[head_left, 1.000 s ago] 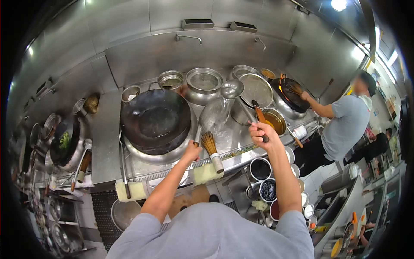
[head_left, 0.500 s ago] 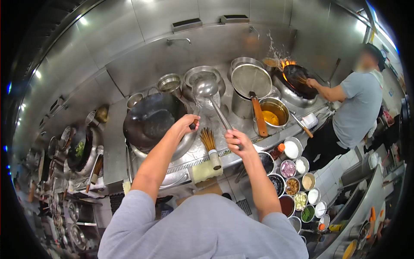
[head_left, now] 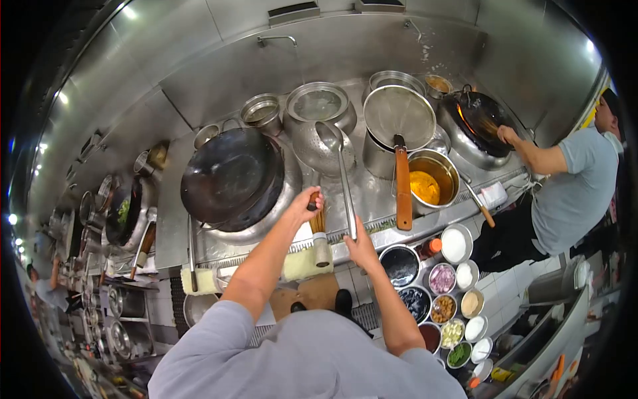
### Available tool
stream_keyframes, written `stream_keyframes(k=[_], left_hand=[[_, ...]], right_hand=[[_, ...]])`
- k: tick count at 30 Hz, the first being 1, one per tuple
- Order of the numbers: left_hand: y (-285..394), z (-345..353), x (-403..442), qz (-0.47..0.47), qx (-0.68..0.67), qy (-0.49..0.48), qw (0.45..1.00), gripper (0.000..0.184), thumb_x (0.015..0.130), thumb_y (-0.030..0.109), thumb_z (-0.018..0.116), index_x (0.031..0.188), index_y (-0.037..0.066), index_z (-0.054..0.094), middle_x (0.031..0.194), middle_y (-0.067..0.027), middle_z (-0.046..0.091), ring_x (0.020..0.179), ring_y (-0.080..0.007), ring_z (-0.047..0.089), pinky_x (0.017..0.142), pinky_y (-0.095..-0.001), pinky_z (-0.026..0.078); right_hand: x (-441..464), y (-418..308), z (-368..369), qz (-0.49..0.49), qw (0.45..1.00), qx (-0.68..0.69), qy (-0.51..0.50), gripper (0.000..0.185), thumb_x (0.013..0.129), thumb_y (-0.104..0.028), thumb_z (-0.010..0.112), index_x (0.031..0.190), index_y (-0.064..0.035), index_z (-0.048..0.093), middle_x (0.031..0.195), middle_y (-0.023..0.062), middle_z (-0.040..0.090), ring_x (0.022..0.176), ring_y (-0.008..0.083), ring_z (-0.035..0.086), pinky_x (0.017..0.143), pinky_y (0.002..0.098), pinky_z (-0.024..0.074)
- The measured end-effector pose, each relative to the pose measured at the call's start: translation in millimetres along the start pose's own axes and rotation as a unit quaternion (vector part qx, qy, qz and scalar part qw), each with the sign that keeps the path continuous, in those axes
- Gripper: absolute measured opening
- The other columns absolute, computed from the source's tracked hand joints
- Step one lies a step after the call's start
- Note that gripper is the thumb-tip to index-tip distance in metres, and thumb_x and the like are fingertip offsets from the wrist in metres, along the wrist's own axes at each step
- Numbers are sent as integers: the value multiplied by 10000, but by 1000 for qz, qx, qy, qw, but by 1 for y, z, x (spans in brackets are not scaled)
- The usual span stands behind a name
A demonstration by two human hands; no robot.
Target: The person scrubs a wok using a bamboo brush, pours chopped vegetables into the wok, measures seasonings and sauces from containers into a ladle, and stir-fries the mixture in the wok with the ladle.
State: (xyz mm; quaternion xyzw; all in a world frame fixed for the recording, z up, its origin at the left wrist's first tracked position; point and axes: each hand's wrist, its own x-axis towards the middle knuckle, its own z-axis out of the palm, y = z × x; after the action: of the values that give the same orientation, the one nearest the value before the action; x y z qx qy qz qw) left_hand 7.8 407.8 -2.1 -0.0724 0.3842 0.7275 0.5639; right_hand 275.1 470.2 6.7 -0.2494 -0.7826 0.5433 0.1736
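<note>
My left hand (head_left: pixel 307 203) is closed around the dark handle of a perforated strainer (head_left: pixel 311 154), whose bowl hangs over the steel counter. My right hand (head_left: pixel 361 247) grips the long metal handle of a ladle (head_left: pixel 347 179). The ladle's bowl sits over the strainer's bowl; whether they touch I cannot tell. Left of my hands, a large black wok (head_left: pixel 232 174) rests tilted on its burner ring. Just beneath my left hand stands a bamboo wok brush (head_left: pixel 321 249) at the counter's edge, its upper bristles partly hidden.
Behind the strainer is a round pot (head_left: pixel 321 105). A mesh sieve (head_left: pixel 397 118) with a wooden handle lies on a tall pot, beside a pot of orange liquid (head_left: pixel 425 187). A co-worker (head_left: pixel 571 174) handles a flaming wok (head_left: pixel 473 123). Ingredient bowls (head_left: pixel 454 244) stand at the right.
My left hand has moved right with the strainer, which now shows below the ladle's bowl. My right hand sits lower, the ladle more upright. The co-worker's flames look smaller.
</note>
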Motion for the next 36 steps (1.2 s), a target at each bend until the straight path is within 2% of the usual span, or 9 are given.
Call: stream_keyframes(k=[6,7,10,12,16,21,28,31,36], left_hand=[[-68,-6,81,-15,-59,17,998,135,948,173,635,953,83,535,815,-69,599,638,-150,564,534,-270,509],[-79,-2,89,-5,-37,20,999,166,963,182,623,1053,83,524,903,-82,608,689,-167,585,571,-301,532],[-86,4,79,-30,58,20,998,379,993,188,598,1330,95,449,1114,-103,597,834,-202,628,688,-389,572],[-85,-26,76,21,215,118,969,459,982,173,600,1399,96,423,1106,-95,597,865,-201,642,732,-390,568],[-58,-43,-71,176,321,150,919,474,937,87,595,1390,91,460,1122,-89,598,892,-187,650,743,-340,554],[-29,-100,-259,328,701,269,573,391,825,-7,650,1208,69,622,1200,-151,600,970,-313,653,828,-391,537],[68,-161,-328,459,689,396,398,374,810,24,690,1179,65,639,1278,-181,580,1199,-383,544,1017,-455,445],[97,-182,-305,496,700,316,406,416,830,120,711,1229,41,623,1278,-184,580,1236,-392,522,1055,-464,416],[77,-219,-276,460,736,285,406,540,833,183,729,1317,18,554,1293,-190,551,1331,-396,438,1112,-484,373]], right_hand=[[-7,14,-13,130,990,37,-47,700,977,-187,579,1548,15,229,1472,327,438,1357,438,460,1088,393,392],[-7,28,-2,29,1000,9,9,707,981,-181,590,1567,-40,221,1145,201,537,939,297,500,806,354,437],[-11,21,13,96,995,18,-17,724,979,-150,595,1588,-98,207,912,104,688,662,228,629,639,355,526],[-5,11,34,51,998,-6,31,714,966,-151,568,1574,-49,206,1299,345,569,1170,491,581,977,459,471],[5,73,66,69,980,-177,58,765,919,-102,598,1583,-158,223,1144,304,621,970,468,632,832,533,502],[9,84,58,-22,914,-405,11,738,905,-108,642,1549,-95,282,1341,267,498,1108,455,583,910,509,491],[19,-6,114,145,912,-343,-175,938,854,-420,708,1584,-108,209,1496,356,336,1268,454,530,1042,486,453],[38,97,152,32,974,-218,-58,924,853,-279,689,1595,-113,165,1445,288,456,1218,415,572,1003,472,472],[2,-40,76,156,959,228,-68,800,888,-86,593,1588,-139,209,1264,148,551,928,241,656,711,372,574]])
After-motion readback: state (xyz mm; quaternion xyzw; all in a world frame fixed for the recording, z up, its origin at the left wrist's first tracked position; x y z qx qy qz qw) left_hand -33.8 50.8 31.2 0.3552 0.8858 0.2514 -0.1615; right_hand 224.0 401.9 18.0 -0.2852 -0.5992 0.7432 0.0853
